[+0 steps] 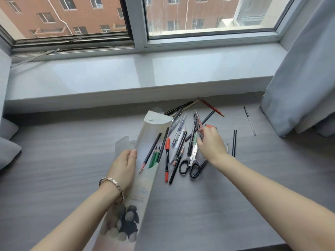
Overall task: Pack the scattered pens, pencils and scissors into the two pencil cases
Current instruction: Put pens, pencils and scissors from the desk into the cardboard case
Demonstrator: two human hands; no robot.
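Head view: left fingers [133, 153] grip pencil case [154, 127], right fingers [201, 131] pinch blurred pen [198, 117].

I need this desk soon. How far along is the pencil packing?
Early. Done: a few pencils lie inside the translucent case, which the left hand holds. In hand: the right hand pinches a pen from the pile. Left: the scissors, the red marker, most of the pile and the stray clear pen.

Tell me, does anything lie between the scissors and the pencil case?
Yes. A red marker and several dark pencils lie on the desk between the scissors and the pencil case in the left hand.
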